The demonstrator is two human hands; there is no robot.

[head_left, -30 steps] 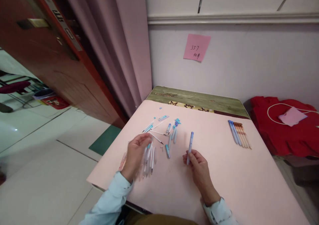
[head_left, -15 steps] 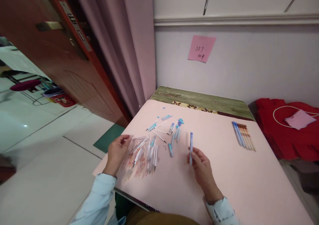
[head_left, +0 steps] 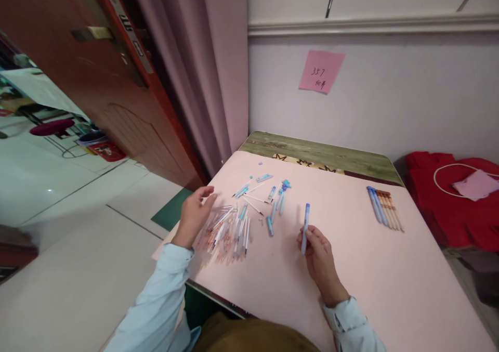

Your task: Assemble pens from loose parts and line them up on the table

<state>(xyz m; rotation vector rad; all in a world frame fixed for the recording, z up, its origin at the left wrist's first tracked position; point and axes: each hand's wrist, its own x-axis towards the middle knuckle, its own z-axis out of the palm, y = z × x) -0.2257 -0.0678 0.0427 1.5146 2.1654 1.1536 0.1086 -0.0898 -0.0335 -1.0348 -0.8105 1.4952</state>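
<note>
My right hand [head_left: 317, 248] is closed around the lower end of a light blue pen [head_left: 305, 223], which points away from me over the pink tabletop [head_left: 362, 269]. My left hand [head_left: 195, 211] rests at the table's left edge with its fingers stretched out, touching the left side of a heap of clear pen barrels and refills [head_left: 228, 232]. Loose blue pen parts [head_left: 273, 201] lie scattered just beyond the heap, between my two hands.
A neat row of several blue and orange pens [head_left: 384, 209] lies at the right of the table. A green wooden surface [head_left: 319, 154] adjoins the far edge. A pink sticky note [head_left: 320, 71] hangs on the wall. Red cloth [head_left: 448, 206] lies at the right, a curtain and door at the left.
My left hand has slid from over the heap to its left side and its fingers have spread. The heap is now uncovered. My right hand still holds the blue pen.
</note>
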